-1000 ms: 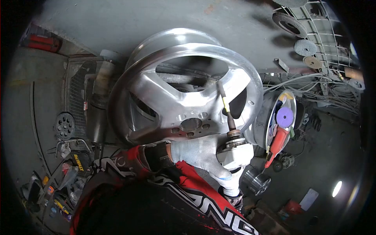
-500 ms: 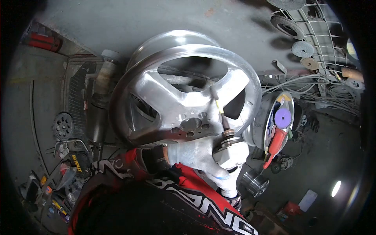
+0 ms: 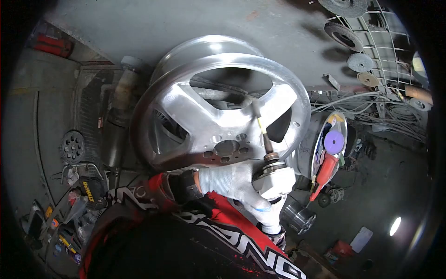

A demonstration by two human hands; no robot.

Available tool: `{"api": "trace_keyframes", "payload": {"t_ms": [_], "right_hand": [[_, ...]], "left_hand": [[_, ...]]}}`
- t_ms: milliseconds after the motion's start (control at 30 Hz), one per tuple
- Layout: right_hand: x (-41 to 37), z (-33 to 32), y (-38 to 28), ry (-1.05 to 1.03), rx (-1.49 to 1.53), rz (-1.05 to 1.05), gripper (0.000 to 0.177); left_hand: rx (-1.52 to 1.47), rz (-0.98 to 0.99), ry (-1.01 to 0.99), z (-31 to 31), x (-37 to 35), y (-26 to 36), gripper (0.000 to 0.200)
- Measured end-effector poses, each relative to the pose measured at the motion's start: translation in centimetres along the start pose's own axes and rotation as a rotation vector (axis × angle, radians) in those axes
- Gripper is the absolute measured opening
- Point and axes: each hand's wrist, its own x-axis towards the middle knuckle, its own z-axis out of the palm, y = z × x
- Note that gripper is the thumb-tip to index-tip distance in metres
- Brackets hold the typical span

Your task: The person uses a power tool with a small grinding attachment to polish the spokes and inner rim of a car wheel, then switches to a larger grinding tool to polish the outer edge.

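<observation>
A shiny metal wheel rim [image 3: 186, 107] with broad spokes stands in front of me, tilted back. My left hand [image 3: 227, 182], in a pale work glove, is closed on the white head of a power tool [image 3: 276, 182]. Lower on the tool, my right hand [image 3: 272, 219], also in a pale glove, wraps round its body; most of its fingers are hidden. From the tool's head a long thin shaft [image 3: 266, 139] with a yellow band reaches up to the rim. Its blurred tip lies at the edge of the upper right spoke.
Right of the rim, another wheel [image 3: 341, 123] holds a red power tool [image 3: 327, 169] with a purple disc [image 3: 333, 142]. Abrasive discs hang on a wire rack [image 3: 378, 46] at upper right, above bundled cables [image 3: 390, 109]. A metal cylinder [image 3: 114, 144] stands left; bagged items lie lower left.
The view has shifted slightly. Both hands keep their hold on the power tool, and its shaft tip stays near the upper right spoke's edge, a little lower left along the shaft's line.
</observation>
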Motion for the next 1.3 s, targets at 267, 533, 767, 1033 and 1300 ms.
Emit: {"api": "trace_keyframes", "payload": {"t_ms": [267,533,767,1033,1300], "right_hand": [[0.3,0.7,-0.9,-0.006,0.158,0.151,0.070],[1.0,0.3,-1.3,-0.025,-0.309,-0.306,0.062],[0.8,0.5,-2.3,-0.047,-0.078,-0.050,0.065],[1.3,0.8,-3.6,-0.097,-0.177,-0.130,0.068],[0.9,0.4,-2.4,-0.026,-0.267,-0.220,0.068]], "left_hand": [[0.009,0.036,0.059,0.3,-1.5,-1.4,0.052],[0.053,0.025,0.031,-0.2,-0.4,-0.4,0.051],[-0.078,0.049,0.069,-0.1,-0.9,-0.9,0.048],[-0.067,0.041,0.048,0.0,-1.5,-1.4,0.049],[0.057,0.005,-0.015,-0.8,-0.5,-0.8,0.054]]}}
